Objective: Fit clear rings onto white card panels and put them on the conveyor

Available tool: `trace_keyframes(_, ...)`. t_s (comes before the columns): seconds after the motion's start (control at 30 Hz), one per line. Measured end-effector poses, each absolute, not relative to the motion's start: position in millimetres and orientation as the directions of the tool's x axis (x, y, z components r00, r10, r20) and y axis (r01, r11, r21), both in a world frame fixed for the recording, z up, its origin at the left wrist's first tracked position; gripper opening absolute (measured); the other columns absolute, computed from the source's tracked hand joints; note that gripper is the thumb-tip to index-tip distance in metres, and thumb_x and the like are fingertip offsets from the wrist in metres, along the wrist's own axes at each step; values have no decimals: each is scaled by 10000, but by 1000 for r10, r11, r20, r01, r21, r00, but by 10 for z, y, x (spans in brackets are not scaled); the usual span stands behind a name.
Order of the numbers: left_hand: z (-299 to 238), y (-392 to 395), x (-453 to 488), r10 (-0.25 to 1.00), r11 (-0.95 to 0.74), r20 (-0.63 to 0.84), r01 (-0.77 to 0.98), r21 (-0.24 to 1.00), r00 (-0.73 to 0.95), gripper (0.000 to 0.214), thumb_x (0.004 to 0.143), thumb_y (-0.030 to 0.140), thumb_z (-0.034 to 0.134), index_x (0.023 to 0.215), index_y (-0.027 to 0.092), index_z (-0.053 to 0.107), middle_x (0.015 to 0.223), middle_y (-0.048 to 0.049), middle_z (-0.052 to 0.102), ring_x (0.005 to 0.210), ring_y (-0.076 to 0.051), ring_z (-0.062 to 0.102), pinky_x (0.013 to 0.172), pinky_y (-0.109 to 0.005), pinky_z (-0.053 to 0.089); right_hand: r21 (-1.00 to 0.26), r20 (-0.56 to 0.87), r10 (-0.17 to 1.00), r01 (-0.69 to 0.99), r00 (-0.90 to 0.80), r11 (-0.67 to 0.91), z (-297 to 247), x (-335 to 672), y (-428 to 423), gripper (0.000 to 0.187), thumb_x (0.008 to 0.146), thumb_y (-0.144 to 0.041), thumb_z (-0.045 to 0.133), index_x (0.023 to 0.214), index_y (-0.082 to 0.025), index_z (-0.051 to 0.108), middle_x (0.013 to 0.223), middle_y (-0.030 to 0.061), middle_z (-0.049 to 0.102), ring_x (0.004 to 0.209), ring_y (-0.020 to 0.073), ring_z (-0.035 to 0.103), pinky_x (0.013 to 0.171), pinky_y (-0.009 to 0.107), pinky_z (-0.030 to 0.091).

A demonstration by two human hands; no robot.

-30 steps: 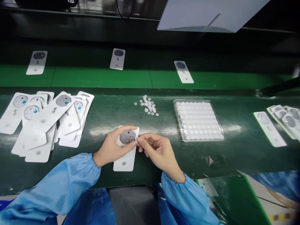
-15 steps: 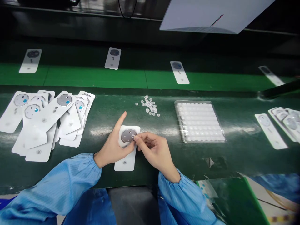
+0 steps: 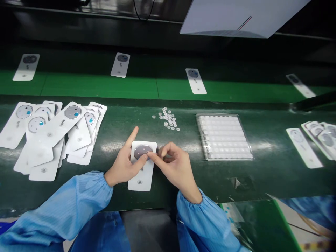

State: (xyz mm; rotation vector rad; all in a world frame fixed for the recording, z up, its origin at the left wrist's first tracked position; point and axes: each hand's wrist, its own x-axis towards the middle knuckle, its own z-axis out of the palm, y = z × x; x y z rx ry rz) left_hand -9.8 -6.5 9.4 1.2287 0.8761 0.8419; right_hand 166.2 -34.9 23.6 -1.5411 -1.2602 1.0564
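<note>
- Lying flat on the dark green bench (image 3: 126, 117), between both hands: white panel (image 3: 147, 175); its long axis is run away from the wearer, far end canted slightly right.
- Far end is marked by a grey octagonal plate (image 3: 141, 148), near end by a small round dark mark (image 3: 140, 182).
- Left hand (image 3: 123, 162): thumb and index are spread wide around the panel's left edge; thumb tip is rested on the plate's near edge, index is pointed past the far left corner.
- Right hand (image 3: 177, 166): thumb tip is laid on the plate beside the left thumb, other fingers are curled; whether anything is held can't be told.
- Panel is smooth, round-cornered; bench is glossy, scuffed.
- Small translucent discs (image 3: 169, 118) are scattered beyond; a clear tray (image 3: 216, 114) right of them is filled with white ribbed rows. Overlapped panels (image 3: 55, 131) are piled at left.
- Versus 0.5 s ago: right pinch is replaced by the laid-down thumb; panels on the bright green strip (image 3: 110, 87) are shifted left.
</note>
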Motion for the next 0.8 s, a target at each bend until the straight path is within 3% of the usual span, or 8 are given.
trace_keyframes(0.13, 91, -16, -78, 885, 231, -151, -132, 964, 439, 965, 902, 325, 719, 1662, 190, 139, 775, 22, 627, 647, -116, 544, 612, -218, 464, -978, -184, 980, 88, 78, -190, 185, 1680, -265, 396, 786, -488, 830, 1018, -194, 702, 880, 78, 775, 791, 216, 742, 609, 271, 584)
trace_keyframes(0.3, 108, 19, -11, 922, 299, -245, -149, 943, 298, 918, 813, 328, 814, 1588, 147, 356, 700, 58, 579, 585, -83, 500, 549, -182, 416, -963, -257, 957, -47, -136, -266, 150, 1734, -284, 509, 876, -650, 683, 1049, -175, 749, 900, 98, 785, 796, 239, 745, 732, 364, 622)
trace_keyframes(0.4, 147, 21, 16, 930, 337, -273, -270, 902, 248, 861, 789, 347, 829, 1523, 165, 419, 804, 10, 664, 638, -115, 628, 619, -217, 510, -940, -310, 913, -55, -267, -336, 122, 1717, -421, 577, 937, -690, 567, 1139, -178, 737, 903, 102, 777, 772, 231, 735, 692, 359, 624)
trace_keyframes(0.53, 255, 410, -6, 939, 314, -226, -376, 872, 259, 897, 759, 382, 855, 1493, 212, 368, 997, -89, 734, 756, -228, 752, 705, -345, 600, -952, -306, 897, 130, -320, -279, 149, 1632, -282, 495, 863, -602, 726, 1053, -146, 737, 692, 52, 725, 495, 148, 596, 463, 255, 520)
trace_keyframes(0.6, 356, 871, -64, 971, 178, -126, -267, 947, 202, 871, 791, 382, 838, 1501, 202, 367, 1079, -130, 737, 886, -259, 757, 809, -386, 598, -968, -215, 949, 182, -231, -175, 244, 1609, 128, 519, 857, -623, 707, 1037, -136, 721, 644, 39, 695, 431, 127, 526, 384, 233, 431)
trace_keyframes(0.67, 486, 1435, -137, 996, -19, 16, 42, 999, 92, 808, 865, 373, 778, 1536, 206, 359, 1178, -153, 723, 1074, -282, 718, 971, -423, 545, -956, -97, 990, 286, -98, -66, 392, 1630, 732, 548, 859, -636, 680, 1074, -133, 704, 661, 47, 694, 460, 140, 549, 388, 234, 420)
trace_keyframes(0.73, 629, 1958, -213, 994, -87, 110, 452, 888, -26, 704, 938, 335, 694, 1550, 197, 376, 1330, -180, 663, 1308, -305, 594, 1144, -463, 409, -904, -2, 1000, 427, 18, -10, 567, 1672, 1366, 542, 877, -621, 656, 1096, -127, 700, 750, 88, 722, 587, 188, 640, 458, 259, 484)
trace_keyframes(0.8, 748, 2325, -286, 984, -21, 134, 664, 748, -119, 638, 971, 252, 630, 1548, 126, 387, 1435, -243, 577, 1450, -358, 436, 1223, -559, 246, -853, 66, 995, 521, 79, 15, 704, 1703, 1853, 529, 871, -587, 669, 1094, -108, 705, 867, 156, 741, 769, 269, 702, 582, 337, 563)
